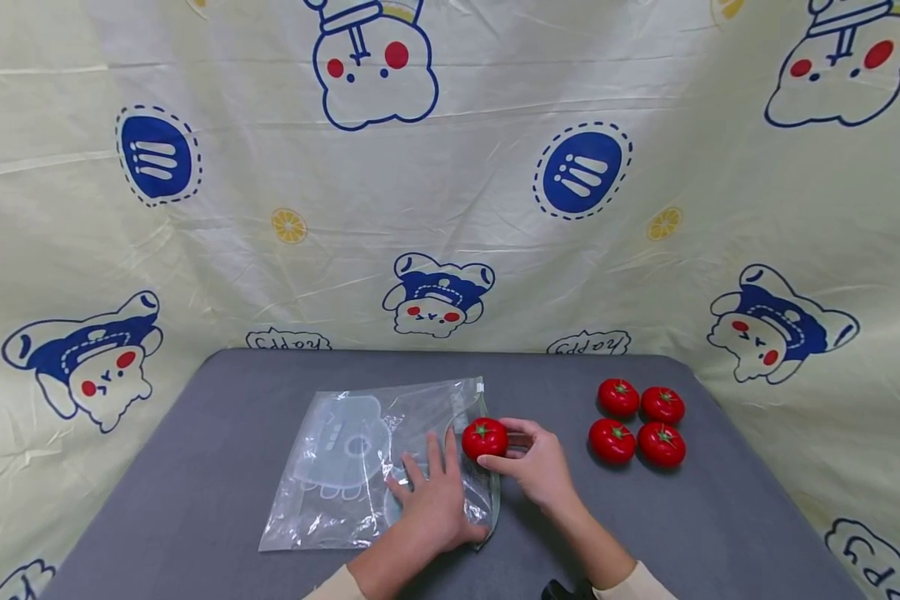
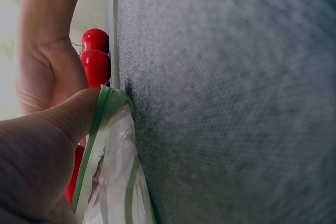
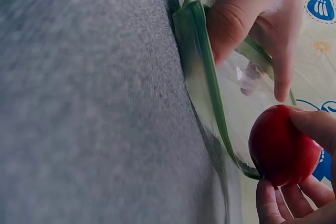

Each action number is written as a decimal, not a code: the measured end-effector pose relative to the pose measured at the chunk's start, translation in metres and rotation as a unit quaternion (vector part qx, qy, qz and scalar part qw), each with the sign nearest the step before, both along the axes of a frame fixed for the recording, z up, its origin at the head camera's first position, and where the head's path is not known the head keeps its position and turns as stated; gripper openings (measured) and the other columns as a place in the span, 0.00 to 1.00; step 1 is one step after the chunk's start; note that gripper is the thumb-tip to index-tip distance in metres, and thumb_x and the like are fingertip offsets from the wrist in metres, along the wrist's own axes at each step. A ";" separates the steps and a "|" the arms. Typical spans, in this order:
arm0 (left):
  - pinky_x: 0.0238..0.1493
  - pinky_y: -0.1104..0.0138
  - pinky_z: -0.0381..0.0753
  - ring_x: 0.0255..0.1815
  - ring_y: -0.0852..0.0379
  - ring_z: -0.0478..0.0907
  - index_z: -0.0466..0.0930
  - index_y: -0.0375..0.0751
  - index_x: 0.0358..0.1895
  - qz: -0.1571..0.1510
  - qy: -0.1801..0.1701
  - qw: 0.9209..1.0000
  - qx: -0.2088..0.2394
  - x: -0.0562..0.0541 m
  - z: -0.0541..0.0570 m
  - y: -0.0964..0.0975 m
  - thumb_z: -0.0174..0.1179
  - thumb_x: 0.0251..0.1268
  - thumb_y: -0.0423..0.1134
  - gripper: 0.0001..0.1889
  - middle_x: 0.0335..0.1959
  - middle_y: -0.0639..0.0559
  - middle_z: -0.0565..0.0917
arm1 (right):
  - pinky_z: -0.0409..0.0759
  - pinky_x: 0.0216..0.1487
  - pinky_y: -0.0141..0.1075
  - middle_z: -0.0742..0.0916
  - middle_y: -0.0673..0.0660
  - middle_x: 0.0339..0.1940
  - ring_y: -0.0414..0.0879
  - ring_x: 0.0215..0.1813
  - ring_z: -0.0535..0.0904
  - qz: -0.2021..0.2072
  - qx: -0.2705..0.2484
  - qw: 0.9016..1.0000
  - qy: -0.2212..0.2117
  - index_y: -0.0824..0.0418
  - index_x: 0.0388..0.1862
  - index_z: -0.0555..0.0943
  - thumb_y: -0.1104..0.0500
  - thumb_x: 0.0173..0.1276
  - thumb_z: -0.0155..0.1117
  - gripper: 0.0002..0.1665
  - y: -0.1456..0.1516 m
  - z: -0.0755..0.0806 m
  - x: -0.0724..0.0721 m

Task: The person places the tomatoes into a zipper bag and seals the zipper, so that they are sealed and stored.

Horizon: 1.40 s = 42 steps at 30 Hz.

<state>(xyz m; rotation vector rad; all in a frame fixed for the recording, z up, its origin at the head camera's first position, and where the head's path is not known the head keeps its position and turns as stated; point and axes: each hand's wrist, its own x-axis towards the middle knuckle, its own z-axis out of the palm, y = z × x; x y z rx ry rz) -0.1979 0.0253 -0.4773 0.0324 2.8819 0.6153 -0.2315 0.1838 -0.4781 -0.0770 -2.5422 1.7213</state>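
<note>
A clear zip bag with a pale cartoon print lies flat on the grey table, its green-edged mouth facing right. My left hand lies over the mouth end with fingers spread. In the right wrist view, the left thumb is at the green rim and the mouth gapes. Thumb and fingers of my right hand grip a red tomato with a green star-shaped top, right at that mouth. The tomato overlaps the rim in the head view.
Several more red tomatoes sit grouped on the right side of the grey table. A black object shows at the bottom edge near the right forearm. Behind the table hangs a pale printed curtain.
</note>
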 end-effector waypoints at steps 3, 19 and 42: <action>0.69 0.20 0.47 0.79 0.18 0.46 0.44 0.48 0.83 -0.001 0.000 1.000 0.004 0.000 0.000 -0.001 0.86 0.29 0.58 0.75 0.84 0.39 0.51 | 0.87 0.54 0.43 0.86 0.60 0.58 0.52 0.53 0.84 -0.002 0.011 1.000 0.005 0.60 0.63 0.81 0.58 0.53 0.85 0.37 -0.004 -0.002 -0.003; 0.69 0.21 0.46 0.79 0.17 0.45 0.43 0.45 0.83 0.000 -0.010 1.000 0.010 0.000 0.000 -0.001 0.86 0.31 0.57 0.74 0.85 0.43 0.49 | 0.88 0.50 0.40 0.86 0.58 0.53 0.49 0.49 0.85 0.003 0.068 0.996 0.051 0.60 0.58 0.85 0.58 0.49 0.87 0.35 -0.015 -0.009 -0.011; 0.68 0.20 0.49 0.79 0.17 0.44 0.45 0.46 0.82 -0.019 0.015 1.000 0.008 0.003 0.001 -0.001 0.86 0.30 0.59 0.74 0.87 0.48 0.40 | 0.89 0.49 0.45 0.88 0.63 0.55 0.52 0.47 0.90 0.023 0.097 0.995 0.031 0.61 0.60 0.85 0.57 0.52 0.85 0.34 -0.019 -0.011 -0.022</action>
